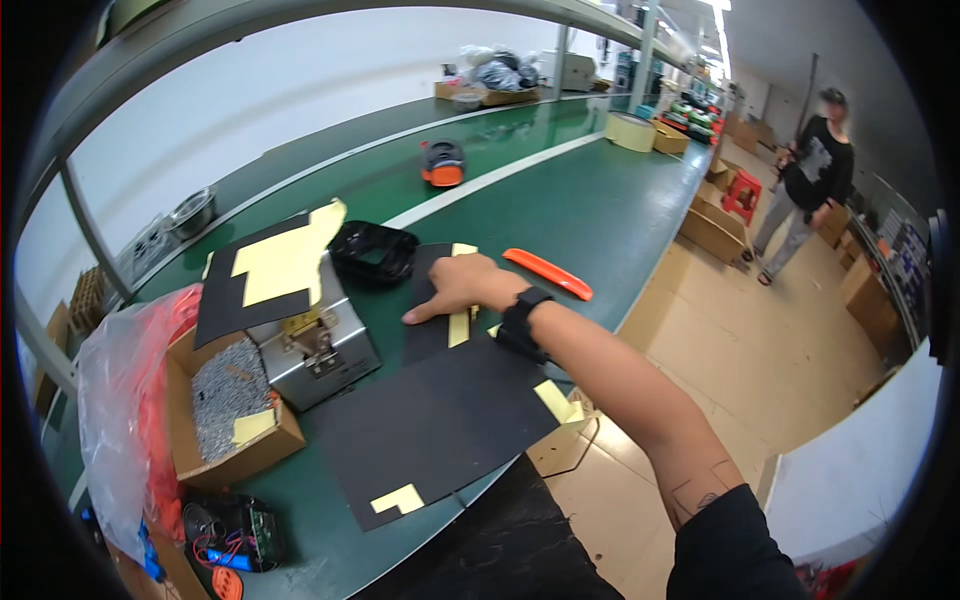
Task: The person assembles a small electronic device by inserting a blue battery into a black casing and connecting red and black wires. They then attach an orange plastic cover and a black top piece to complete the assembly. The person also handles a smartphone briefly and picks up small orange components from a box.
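Observation:
My right hand (465,284) reaches over a small black sheet (428,338) with pale yellow strips (459,327) on it. Its thumb stretches out to the left against the sheet; the other fingers bend downward and are partly hidden. A black band (526,308) circles the wrist. Closer to me lies a larger black sheet (440,425) with yellow pieces at its corners. A black plastic shell (374,252) sits just beyond my hand, and an orange-red strip-shaped part (547,273) lies to its right. My left hand is out of view.
A metal box-shaped device (335,365) stands at left under another yellow-taped black sheet (225,305). Beside it are a carton of small grey pieces (235,395), plastic bags (130,400) and a wired black unit (240,530). A person (815,175) stands in the aisle.

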`<act>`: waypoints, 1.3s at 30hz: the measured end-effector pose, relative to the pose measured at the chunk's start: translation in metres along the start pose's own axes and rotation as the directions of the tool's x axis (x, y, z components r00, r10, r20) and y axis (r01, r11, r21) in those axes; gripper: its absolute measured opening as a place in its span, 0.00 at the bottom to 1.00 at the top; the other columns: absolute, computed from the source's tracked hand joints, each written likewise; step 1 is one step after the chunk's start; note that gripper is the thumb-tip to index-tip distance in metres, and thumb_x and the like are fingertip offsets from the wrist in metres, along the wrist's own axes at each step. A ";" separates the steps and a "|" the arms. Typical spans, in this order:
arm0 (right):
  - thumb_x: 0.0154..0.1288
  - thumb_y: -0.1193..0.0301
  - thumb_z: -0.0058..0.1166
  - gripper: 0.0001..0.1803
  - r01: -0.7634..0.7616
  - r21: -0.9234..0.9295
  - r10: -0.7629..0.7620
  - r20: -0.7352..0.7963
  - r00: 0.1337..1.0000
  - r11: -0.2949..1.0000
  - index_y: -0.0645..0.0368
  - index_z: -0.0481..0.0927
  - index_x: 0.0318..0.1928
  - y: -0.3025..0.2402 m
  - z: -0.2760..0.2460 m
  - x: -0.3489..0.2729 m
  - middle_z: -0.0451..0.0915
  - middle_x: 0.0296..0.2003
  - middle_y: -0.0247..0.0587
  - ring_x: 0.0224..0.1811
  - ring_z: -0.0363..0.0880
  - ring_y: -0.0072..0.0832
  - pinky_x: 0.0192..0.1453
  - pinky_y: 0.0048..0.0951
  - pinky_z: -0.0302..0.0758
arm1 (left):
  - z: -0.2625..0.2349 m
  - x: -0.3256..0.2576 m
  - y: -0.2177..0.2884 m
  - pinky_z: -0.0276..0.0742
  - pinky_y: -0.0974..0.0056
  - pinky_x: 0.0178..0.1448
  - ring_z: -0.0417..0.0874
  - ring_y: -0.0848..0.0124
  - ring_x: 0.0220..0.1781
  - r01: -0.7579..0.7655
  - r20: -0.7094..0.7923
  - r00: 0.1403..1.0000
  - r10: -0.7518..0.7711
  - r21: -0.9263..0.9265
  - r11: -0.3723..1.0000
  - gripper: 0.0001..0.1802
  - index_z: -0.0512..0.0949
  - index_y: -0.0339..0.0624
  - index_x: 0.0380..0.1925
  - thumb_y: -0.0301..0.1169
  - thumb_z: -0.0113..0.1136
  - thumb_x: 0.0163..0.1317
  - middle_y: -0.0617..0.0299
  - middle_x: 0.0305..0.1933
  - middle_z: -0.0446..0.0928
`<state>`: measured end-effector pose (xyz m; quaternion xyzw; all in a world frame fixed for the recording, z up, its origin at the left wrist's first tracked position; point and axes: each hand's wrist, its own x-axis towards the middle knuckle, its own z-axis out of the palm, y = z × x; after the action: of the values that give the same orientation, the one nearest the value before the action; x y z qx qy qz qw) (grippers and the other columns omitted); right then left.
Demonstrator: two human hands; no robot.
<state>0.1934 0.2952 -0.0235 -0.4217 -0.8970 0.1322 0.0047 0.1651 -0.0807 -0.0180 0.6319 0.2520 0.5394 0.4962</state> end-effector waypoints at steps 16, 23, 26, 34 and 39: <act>0.58 0.47 0.73 0.26 0.017 0.396 -0.032 0.032 0.999 0.918 0.57 0.79 0.33 0.026 0.001 -0.009 0.80 0.27 0.35 0.30 0.79 0.25 0.33 0.28 0.75 | -0.068 -0.035 -0.022 0.80 0.51 0.61 0.85 0.54 0.58 0.187 -0.313 0.912 0.265 0.892 0.411 0.15 0.88 0.37 0.43 0.26 0.67 0.54 0.52 0.50 0.85; 0.55 0.47 0.76 0.28 0.029 0.310 -0.022 -0.028 0.999 0.950 0.54 0.76 0.35 0.038 0.011 -0.009 0.79 0.29 0.33 0.34 0.79 0.24 0.36 0.28 0.75 | -0.012 -0.186 -0.079 0.74 0.54 0.67 0.85 0.62 0.59 0.371 -0.374 0.923 -0.088 0.807 0.459 0.18 0.85 0.38 0.51 0.24 0.64 0.59 0.56 0.55 0.85; 0.58 0.50 0.75 0.25 0.108 0.305 -0.096 -0.055 0.994 0.946 0.53 0.74 0.33 0.042 0.012 -0.008 0.75 0.26 0.27 0.28 0.73 0.18 0.31 0.26 0.70 | -0.008 -0.258 -0.101 0.53 0.47 0.83 0.61 0.51 0.82 0.622 -0.462 0.776 -0.430 0.673 0.400 0.31 0.69 0.40 0.73 0.25 0.56 0.69 0.50 0.80 0.62; 0.61 0.63 0.72 0.22 0.292 0.324 -0.271 -0.110 0.956 0.900 0.52 0.67 0.31 0.062 0.024 0.014 0.62 0.25 0.23 0.28 0.60 0.17 0.31 0.27 0.59 | 0.014 -0.283 -0.113 0.69 0.54 0.71 0.76 0.52 0.67 0.761 -0.831 0.519 -0.201 0.341 0.552 0.12 0.80 0.38 0.35 0.35 0.69 0.67 0.48 0.65 0.75; 0.60 0.69 0.70 0.18 0.259 0.331 -0.209 -0.178 0.961 0.908 0.52 0.68 0.33 0.107 0.047 0.035 0.60 0.26 0.20 0.28 0.58 0.12 0.32 0.22 0.57 | 0.013 -0.297 -0.110 0.65 0.52 0.77 0.67 0.50 0.76 0.769 -0.794 0.510 -0.332 0.248 0.590 0.21 0.74 0.39 0.64 0.33 0.59 0.75 0.48 0.74 0.66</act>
<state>0.2464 0.3762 -0.0987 -0.3114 -0.9006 0.2589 0.1581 0.1149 -0.2971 -0.2444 0.3844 0.7612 0.4245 0.3043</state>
